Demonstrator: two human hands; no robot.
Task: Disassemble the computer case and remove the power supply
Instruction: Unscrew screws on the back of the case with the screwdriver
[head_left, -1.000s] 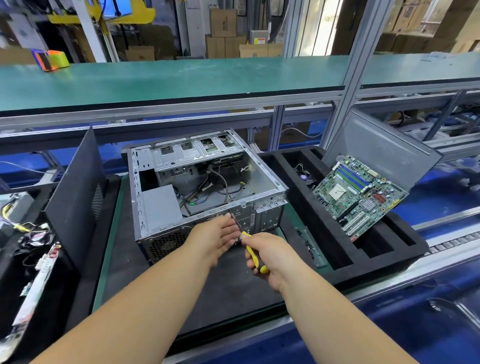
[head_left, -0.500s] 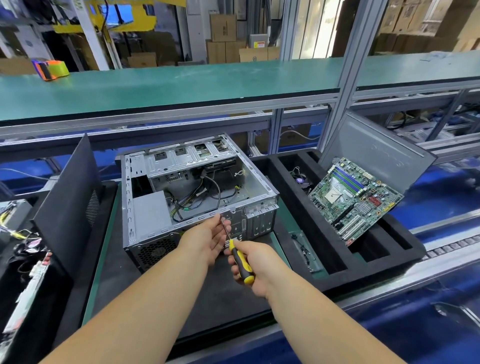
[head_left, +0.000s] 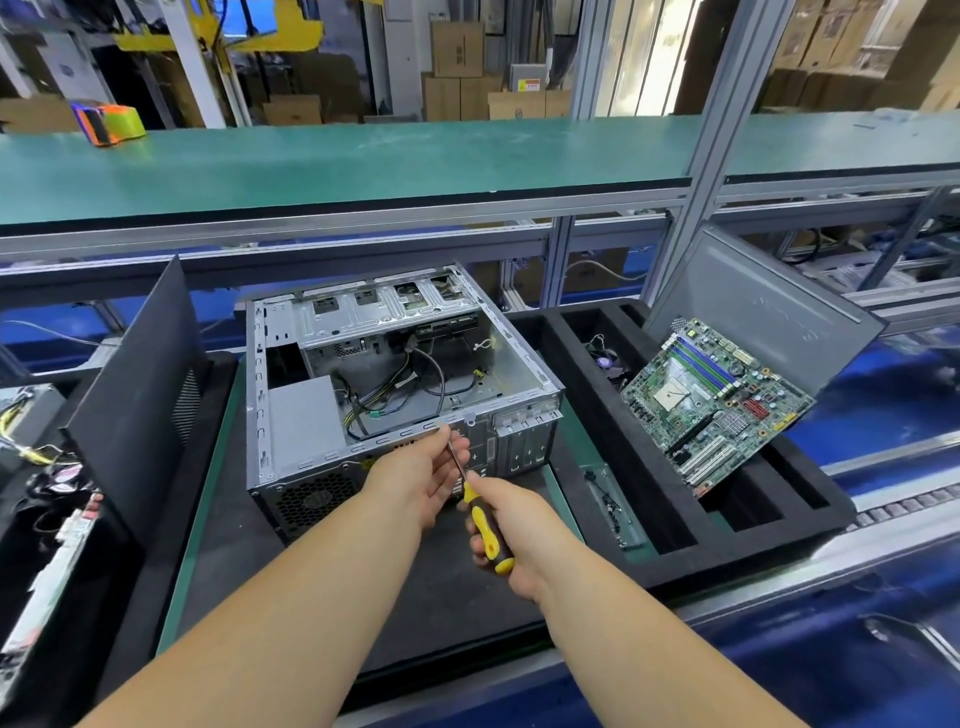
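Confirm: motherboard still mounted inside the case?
No, the motherboard leans in the black foam tray right of the open computer case.

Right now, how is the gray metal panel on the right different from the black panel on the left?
The gray panel is light bare-looking metal; the black panel is dark. The gray panel leans back behind the foam tray, with the green circuit board propped in front of it; the black panel stands nearly upright left of the computer case, with nothing leaning on it. The black panel shows a patch of vent holes; the gray one shows none. Both are flat sheets standing on edge.
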